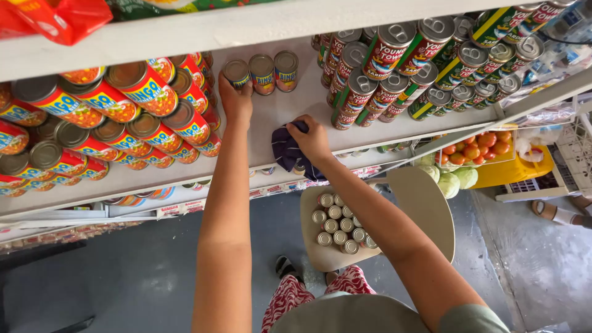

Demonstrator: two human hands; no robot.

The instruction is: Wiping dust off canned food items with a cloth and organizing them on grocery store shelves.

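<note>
My left hand (235, 100) reaches onto the white shelf (290, 111) and touches a small can (237, 73), the leftmost of three small cans standing in a row at the back. My right hand (311, 139) presses a dark purple cloth (288, 151) onto the bare shelf surface near its front edge. Whether the left fingers fully grip the can is hidden by the hand.
Stacked red cans (142, 117) fill the shelf's left side, red-and-green cans (419, 61) its right. Below me a beige chair (425, 209) holds several small cans (340, 223). Tomatoes (475, 148), cabbages (453, 180) and another person's sandalled foot (555, 213) lie at the right.
</note>
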